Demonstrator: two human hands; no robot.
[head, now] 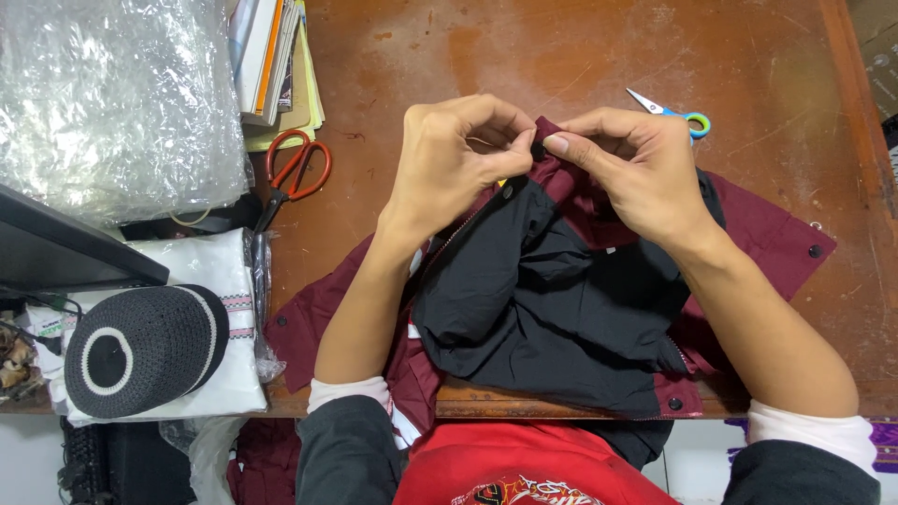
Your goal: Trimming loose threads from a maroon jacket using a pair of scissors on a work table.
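Head view, black-and-maroon jacket (552,290) (rumpled), snap-buttoned

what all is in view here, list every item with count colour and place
garment: 1, black and maroon, table centre, under both hands
snap button: 1, dark, on the garment's top edge, between the fingertips
orange scissors: 1, orange handles, left of the garment
small scissors: 1, blue and yellow handle, upper right of table
cap: 1, black with white bands, on the folded white cloth at left
folded white cloth: 1, white, in clear wrap, left edge
bubble wrap: 1 heap, clear, top left
books: a stack, mixed colours, top
table: 1, brown wood
left hand: pinching the garment's edge
right hand: pinching the garment's edge
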